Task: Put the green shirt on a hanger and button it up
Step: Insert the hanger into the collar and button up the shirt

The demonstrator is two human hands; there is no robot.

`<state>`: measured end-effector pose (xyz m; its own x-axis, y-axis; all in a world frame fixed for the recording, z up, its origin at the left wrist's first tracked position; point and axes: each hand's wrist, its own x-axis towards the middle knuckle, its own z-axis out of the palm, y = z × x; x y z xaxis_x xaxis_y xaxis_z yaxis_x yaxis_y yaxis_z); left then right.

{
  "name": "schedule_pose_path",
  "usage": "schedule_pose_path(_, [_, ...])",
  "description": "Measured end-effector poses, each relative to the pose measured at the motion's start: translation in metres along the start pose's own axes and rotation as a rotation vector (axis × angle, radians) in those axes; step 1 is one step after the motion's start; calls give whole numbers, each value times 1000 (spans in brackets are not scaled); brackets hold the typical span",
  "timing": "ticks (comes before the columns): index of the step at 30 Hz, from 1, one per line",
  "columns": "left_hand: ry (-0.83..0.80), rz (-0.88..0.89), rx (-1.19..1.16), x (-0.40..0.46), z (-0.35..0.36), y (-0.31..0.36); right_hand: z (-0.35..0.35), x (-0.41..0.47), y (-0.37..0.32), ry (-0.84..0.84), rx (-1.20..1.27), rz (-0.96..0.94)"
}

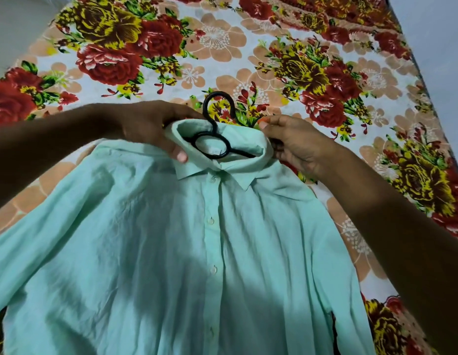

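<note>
The green shirt [171, 252] is lying front up on a bed [222, 42] covered with a flowered sheet, its front buttoned and spreading out below both hands. The left hand [151, 126] is gripping the left side of the collar [212, 167], thumb pressing the fold. The right hand [297, 144] is pinching the collar's right side. Between the hands, a black hanger [214, 139] is sitting inside the collar, its hook sticking out just beyond them.

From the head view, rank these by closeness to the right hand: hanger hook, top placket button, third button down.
1. Hanger hook: just left of the right hand, above the collar.
2. Top placket button: below the collar.
3. Third button: lowest on the green shirt.
</note>
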<state>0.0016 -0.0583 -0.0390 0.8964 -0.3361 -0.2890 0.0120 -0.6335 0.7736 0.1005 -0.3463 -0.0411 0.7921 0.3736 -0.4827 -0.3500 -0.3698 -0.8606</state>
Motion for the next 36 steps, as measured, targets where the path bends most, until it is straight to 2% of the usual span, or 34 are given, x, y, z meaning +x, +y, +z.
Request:
schedule_pose_path(5, [125,-31,138,12,13,-19,-10,-14,6,-95,-18,-50])
schedule_pose_path(9, [204,-69,136,21,18,-26,-8,-20,10,-179,-97,-43])
schedule_pose_path(12, [246,-55,47,19,20,-31,0,-24,13,-15,83,-19])
schedule_pose_path(13, [250,-52,22,16,21,-31,3,-24,18,68,58,-28])
schedule_pose_path(15, [272,-45,2,15,23,-33,6,-25,30,220,-220,-163])
schedule_pose_path(17, [297,-39,8,13,24,-34,4,-29,37,257,-445,-375])
schedule_pose_path(19, [316,-30,-12,11,25,-34,-3,-32,37,135,-457,-461])
schedule_pose_path(22, [333,-1,-10,6,29,-34,-7,-35,41,-180,-506,-431])
schedule_pose_path(23, [347,8,-8,5,30,-35,-6,-37,42,-183,-561,-440])
schedule_pose_path(24, [355,14,-9,5,30,-35,-4,-37,44,-121,-603,-472])
schedule_pose_path(27, [367,29,-16,4,32,-37,9,-40,48,211,-597,-597])
schedule_pose_path(30, [381,33,-53,3,33,-38,15,-42,52,364,-471,-552])
schedule_pose_path(32, [391,38,-66,2,33,-37,16,-42,55,341,-508,-529])
schedule_pose_path(36, [416,53,-31,-3,35,-38,21,-38,51,165,-706,-584])
